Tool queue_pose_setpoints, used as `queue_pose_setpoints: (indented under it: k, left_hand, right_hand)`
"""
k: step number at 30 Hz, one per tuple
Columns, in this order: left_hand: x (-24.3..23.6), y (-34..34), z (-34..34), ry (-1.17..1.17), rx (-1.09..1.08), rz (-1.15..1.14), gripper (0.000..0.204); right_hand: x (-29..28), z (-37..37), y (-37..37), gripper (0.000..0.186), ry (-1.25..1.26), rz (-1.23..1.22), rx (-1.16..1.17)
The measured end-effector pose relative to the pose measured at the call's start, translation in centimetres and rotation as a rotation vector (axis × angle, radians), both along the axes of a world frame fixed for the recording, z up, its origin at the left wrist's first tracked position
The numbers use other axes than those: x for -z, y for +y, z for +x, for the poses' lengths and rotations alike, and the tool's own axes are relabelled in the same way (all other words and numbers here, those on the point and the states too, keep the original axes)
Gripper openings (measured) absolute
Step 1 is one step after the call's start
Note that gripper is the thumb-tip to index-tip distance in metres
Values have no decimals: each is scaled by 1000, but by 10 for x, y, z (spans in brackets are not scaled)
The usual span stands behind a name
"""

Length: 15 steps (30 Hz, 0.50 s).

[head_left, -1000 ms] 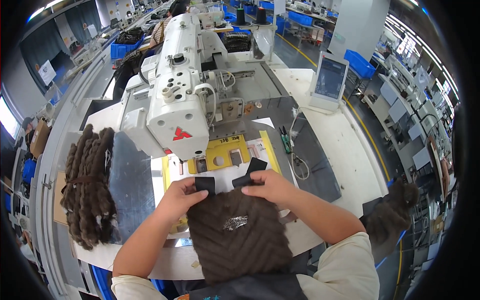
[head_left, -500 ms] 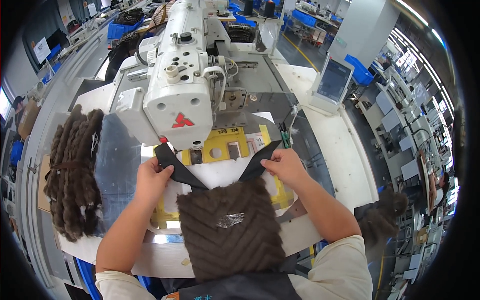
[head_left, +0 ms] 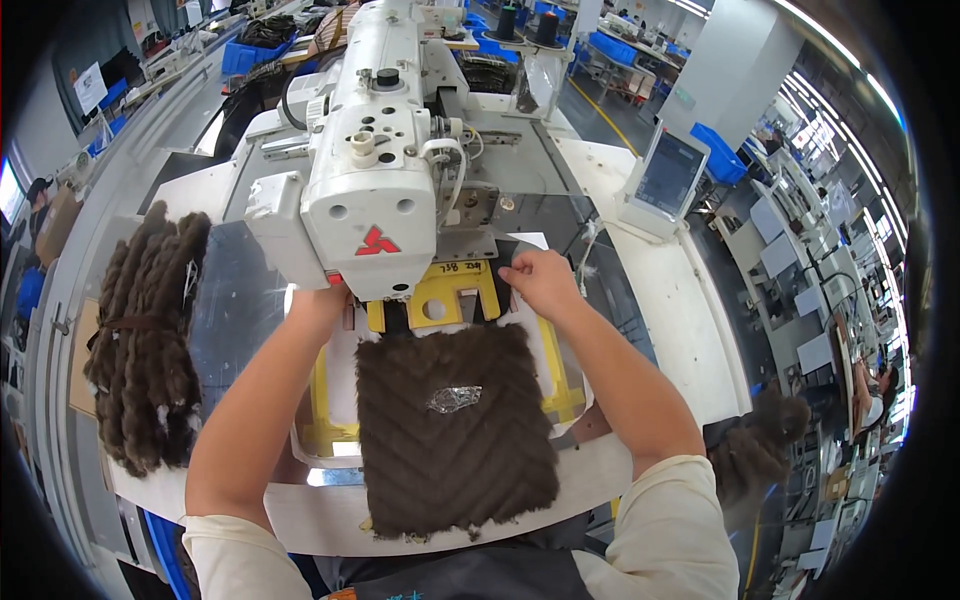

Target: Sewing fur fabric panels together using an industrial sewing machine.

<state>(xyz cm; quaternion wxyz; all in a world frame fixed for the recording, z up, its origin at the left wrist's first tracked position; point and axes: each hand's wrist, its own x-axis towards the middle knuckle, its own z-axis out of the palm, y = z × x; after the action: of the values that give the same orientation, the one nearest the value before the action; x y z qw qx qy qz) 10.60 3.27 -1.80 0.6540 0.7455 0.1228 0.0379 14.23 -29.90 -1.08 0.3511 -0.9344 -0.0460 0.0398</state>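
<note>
My left hand reaches beside the white sewing machine's head at the left of the yellow template, its fingertips mostly hidden. My right hand pinches a black strip at the template's right side. Dark strip material shows beneath the template's openings. Below it, a brown fur panel with chevron ridges and a small shiny silver patch lies flat over the white plate and the table's front edge.
A tied bundle of brown fur strips lies at the left. A control screen stands at the back right, thread cones behind the machine. More fur is at the lower right. A seated person works farther right.
Both hands have moved forward to the template, carrying the black strips in under it. The fur panel has shifted forward and lies flatter on the plate.
</note>
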Motion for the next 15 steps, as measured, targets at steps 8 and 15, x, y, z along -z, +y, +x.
queue_pose_setpoints:
  k: [8,15]
  left_hand:
    - [-6,17,-103,153,5,-174,49]
    - [-18,-5,-124,409,168,-344,65]
  right_hand:
    - [-13,-101,-30,43,294,468,168]
    - [-3,-127,-34,42,509,773,108]
